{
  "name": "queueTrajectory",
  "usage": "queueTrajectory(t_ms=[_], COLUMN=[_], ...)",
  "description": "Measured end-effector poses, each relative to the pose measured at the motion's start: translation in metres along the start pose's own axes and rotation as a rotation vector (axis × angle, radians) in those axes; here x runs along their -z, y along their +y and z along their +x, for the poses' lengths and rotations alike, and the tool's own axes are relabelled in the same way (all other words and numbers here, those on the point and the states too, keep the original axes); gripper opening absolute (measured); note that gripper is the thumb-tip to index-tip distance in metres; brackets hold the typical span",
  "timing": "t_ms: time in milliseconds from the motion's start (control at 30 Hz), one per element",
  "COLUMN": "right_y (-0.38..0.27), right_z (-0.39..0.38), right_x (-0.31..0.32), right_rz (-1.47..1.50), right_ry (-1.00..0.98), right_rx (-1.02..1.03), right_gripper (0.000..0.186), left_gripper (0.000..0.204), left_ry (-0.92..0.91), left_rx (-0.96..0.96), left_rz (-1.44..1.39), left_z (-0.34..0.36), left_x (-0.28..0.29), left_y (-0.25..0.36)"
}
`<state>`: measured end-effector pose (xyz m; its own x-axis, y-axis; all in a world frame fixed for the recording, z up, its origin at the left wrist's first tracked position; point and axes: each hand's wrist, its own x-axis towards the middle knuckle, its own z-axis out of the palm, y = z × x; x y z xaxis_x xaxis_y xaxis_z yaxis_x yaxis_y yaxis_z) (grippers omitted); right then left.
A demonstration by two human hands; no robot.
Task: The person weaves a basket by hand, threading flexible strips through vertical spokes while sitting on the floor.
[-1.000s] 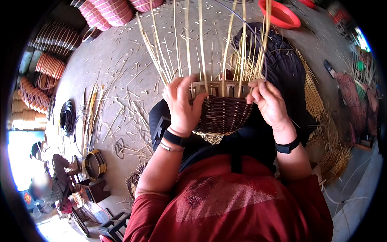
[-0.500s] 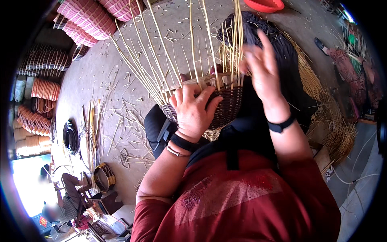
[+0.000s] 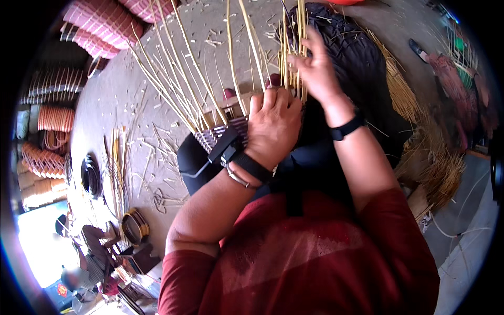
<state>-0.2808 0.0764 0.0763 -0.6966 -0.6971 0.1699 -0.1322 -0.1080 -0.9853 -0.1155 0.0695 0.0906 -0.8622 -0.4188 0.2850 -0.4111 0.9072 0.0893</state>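
- Floor, grey and littered with cane offcuts, fills the upper left of the frame; the view has swung since a second ago, so more of it shows and the basket sits higher in the frame
- Stacked finished baskets, pink and orange, upper left corner and down the left edge; unchanged in place
- Loose heap of straw-coloured cane, right of frame, beside the person's dark trouser leg; not touched
- Half-woven basket, dark woven wall, centre of frame on the person's lap; a second ago its whole round front showed between both hands, now only a strip of the wall shows at centre left, the rest is covered by the left wrist
- Upright stakes, pale cane, fan up and left from the basket rim toward the top edge; they lean further left than before
- Right hand, top centre; it has left the rim and risen, and now pinches a bundle of stakes between fingers and thumb, gathering them upright
- Left hand, centre; fingers curled shut over the basket rim, pressing it down as before
- Reading: the work has passed from pressing the weave at the rim to handling the stakes above it
- Black wristbands on both wrists; coil of dark hoops at left
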Motion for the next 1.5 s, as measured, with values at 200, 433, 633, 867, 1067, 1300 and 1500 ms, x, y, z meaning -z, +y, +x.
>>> queueTrajectory(t_ms=[200, 433, 633, 867, 1067, 1300, 1500], right_y=[-0.003, -0.113, -0.008, 0.007, 0.001, -0.026, 0.032], right_z=[-0.051, -0.081, -0.05, -0.045, 0.018, -0.008, -0.045], right_x=[0.059, -0.035, -0.037, -0.041, -0.073, -0.055, 0.016], right_rz=[0.643, 0.645, 0.538, 0.449, -0.593, 0.166, 0.472], right_ry=[0.13, -0.657, -0.373, -0.316, -0.238, -0.173, -0.014], right_rx=[-0.396, 0.058, -0.31, -0.281, 0.635, -0.199, -0.45], right_gripper=[0.038, 0.025, 0.029, 0.029, 0.027, 0.054, 0.028], left_gripper=[0.021, 0.012, 0.01, 0.041, 0.036, 0.029, 0.052], left_ry=[0.017, 0.3, 0.512, 0.44, 0.265, 0.203, 0.214], left_rx=[0.038, 0.322, 0.382, 0.133, 0.229, 0.224, 0.053], left_rz=[-0.109, -0.696, -0.765, -0.312, -0.153, -0.104, 0.02], left_z=[0.006, -0.048, -0.081, -0.059, -0.056, -0.054, -0.024], left_x=[0.0, 0.022, -0.026, 0.017, 0.003, 0.013, 0.0], left_y=[0.0, -0.107, -0.148, -0.099, -0.059, -0.07, -0.046])
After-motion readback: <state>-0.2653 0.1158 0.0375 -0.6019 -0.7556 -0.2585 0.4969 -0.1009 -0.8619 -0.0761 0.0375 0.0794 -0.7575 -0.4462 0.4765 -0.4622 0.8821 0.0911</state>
